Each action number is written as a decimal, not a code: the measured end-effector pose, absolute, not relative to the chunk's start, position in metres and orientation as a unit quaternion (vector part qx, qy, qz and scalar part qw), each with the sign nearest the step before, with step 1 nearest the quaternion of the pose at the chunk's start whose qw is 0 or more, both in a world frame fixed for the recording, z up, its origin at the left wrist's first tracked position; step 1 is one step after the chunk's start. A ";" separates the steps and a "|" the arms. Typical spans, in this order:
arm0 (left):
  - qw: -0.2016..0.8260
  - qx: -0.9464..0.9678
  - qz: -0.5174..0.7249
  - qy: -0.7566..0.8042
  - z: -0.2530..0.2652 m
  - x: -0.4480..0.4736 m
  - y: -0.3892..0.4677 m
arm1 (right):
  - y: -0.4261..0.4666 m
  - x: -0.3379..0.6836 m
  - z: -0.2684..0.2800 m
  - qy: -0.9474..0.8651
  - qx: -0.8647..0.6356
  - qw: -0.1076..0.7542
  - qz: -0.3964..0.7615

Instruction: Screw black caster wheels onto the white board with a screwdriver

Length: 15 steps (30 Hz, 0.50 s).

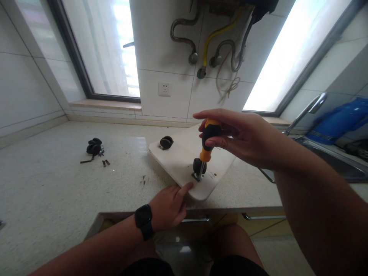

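Right hand (243, 132) gripping screwdriver (210, 137) — board (178, 158) below, touching left hand (168, 207).

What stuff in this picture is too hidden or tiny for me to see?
All in the head view:
Screwdriver tip: too small to tell whether it sits in a screw.
Far part of the white board: hidden behind the right hand.
Scribble on the board: too small to read.
Silvery bits beside the loose black wheels: too small and blurred to count.
Dark thing up top: cut off by the top edge.

Blk sq. watch (143, 215) w/ blk strap (147, 231) on L wrist (154, 215); blk shorts (146, 267).
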State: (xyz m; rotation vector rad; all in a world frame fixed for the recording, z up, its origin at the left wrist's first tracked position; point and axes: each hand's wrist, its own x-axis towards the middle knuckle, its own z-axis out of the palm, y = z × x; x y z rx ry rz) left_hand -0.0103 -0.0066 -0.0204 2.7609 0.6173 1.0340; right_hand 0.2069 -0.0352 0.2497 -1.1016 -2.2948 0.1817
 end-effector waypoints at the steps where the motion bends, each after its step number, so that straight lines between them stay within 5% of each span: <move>1: 0.063 0.915 0.344 0.201 -0.021 -0.010 -0.007 | -0.036 0.205 0.250 -0.855 -0.427 0.291 0.040; 9: 0.062 0.914 0.349 0.197 -0.020 -0.010 -0.007 | -0.038 0.192 0.250 -0.816 -0.493 0.283 -0.102; 15: 0.075 0.914 0.346 0.198 -0.020 -0.011 -0.007 | -0.039 0.204 0.253 -0.856 -0.418 0.271 0.138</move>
